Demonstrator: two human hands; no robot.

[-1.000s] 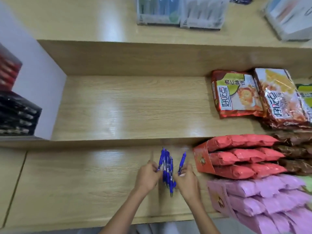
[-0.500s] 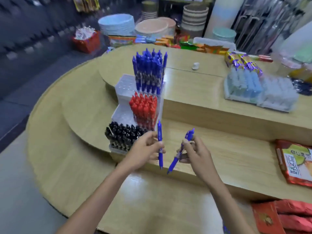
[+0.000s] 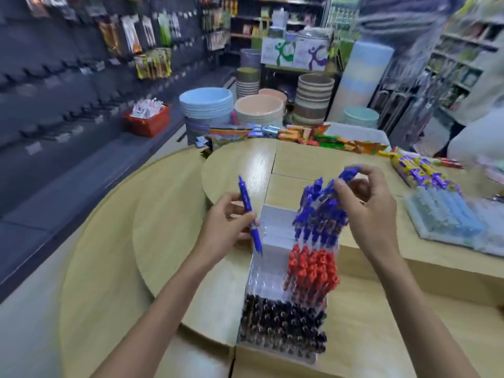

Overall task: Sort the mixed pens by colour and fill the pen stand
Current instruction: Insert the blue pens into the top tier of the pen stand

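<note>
The white tiered pen stand [image 3: 275, 227] sits on the wooden desk [image 3: 169, 227] at about 6 o'clock in the view. Black pens [image 3: 283, 326] fill its lowest tier, red pens [image 3: 311, 271] take the right half of the middle tier, and blue pens [image 3: 319, 214] crowd the right half of the top tier.

The left hand [image 3: 229, 225] is at 9 o'clock of the top tier. Its fingers [image 3: 234, 211] are clamped with the thumb round the middle of one blue pen [image 3: 246, 203]. The clicker end points to 12 o'clock and the tip hangs over the stand's bare left side (not touching it, as far as shows).

The right hand [image 3: 365, 211] is at 1 o'clock of the stand, directly above the blue cluster. Its curled fingers [image 3: 376, 175] and thumb pinch a second blue pen [image 3: 350, 171] near its upper end. That pen's lower part blurs into the standing pens, so I cannot tell whether it is seated.
</note>
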